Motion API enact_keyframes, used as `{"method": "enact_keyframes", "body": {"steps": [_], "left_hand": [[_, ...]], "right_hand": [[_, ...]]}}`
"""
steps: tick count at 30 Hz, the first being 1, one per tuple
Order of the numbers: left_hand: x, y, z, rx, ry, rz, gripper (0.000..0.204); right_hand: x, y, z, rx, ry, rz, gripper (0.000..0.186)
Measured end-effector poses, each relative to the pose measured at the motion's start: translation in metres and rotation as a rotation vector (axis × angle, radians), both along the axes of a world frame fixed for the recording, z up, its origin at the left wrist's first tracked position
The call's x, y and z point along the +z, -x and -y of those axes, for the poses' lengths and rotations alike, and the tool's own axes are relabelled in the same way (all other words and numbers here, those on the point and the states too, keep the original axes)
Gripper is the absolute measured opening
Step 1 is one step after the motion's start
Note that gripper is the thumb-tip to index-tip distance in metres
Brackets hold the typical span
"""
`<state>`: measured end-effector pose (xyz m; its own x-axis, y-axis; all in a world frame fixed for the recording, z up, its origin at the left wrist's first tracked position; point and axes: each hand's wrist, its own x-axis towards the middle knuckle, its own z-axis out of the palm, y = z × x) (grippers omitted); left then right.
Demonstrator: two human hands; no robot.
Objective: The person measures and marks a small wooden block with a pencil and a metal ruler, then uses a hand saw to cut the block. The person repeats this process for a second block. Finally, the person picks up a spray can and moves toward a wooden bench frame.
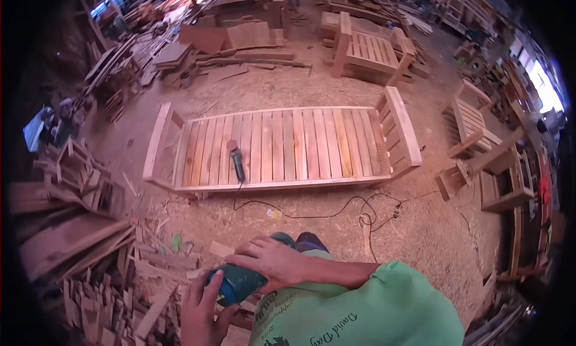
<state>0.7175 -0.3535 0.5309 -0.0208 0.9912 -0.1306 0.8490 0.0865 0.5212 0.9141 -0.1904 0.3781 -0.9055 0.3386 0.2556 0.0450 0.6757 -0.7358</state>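
Note:
Low in front of my body, my right hand (pixel 277 262) is wrapped over the top of a dark green power tool (pixel 243 284) with a rounded casing. Its exact kind is hard to make out, since my fingers cover much of it. My left hand (pixel 203 310) grips the tool's bluish near end, thumb and fingers on either side. Beyond them stands a long slatted wooden bench (pixel 294 145) with raised arms at both ends. On its slats, left of the middle, lies a green angle grinder (pixel 236 161) with a round reddish disc.
A black cord (pixel 288 216) trails from the grinder across the sawdust-covered floor (pixel 420 238). Wood offcuts (pixel 102 310) pile up at the left. Another slatted bench (pixel 372 49) stands at the back, and a wooden chair (pixel 471 118) at the right. Boards (pixel 240 37) are stacked behind.

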Motion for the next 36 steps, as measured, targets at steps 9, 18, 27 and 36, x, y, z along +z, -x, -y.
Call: {"method": "enact_keyframes", "body": {"steps": [9,18,27,36], "left_hand": [[-0.039,0.038,0.034,0.013,0.032,0.149,0.076],[-0.123,0.035,0.023,0.056,0.066,0.237,0.054],[-0.083,-0.006,0.001,-0.248,-0.057,0.213,0.078],[-0.084,-0.026,-0.012,0.19,0.099,0.351,0.1]], "right_hand": [[-0.012,0.011,0.055,-0.135,0.001,0.028,0.101],[-0.014,-0.031,0.072,-0.316,-0.124,0.223,0.105],[-0.027,-0.061,0.075,-0.419,-0.054,0.146,0.099],[-0.016,-0.081,0.047,-0.33,-0.057,0.114,0.102]]}}
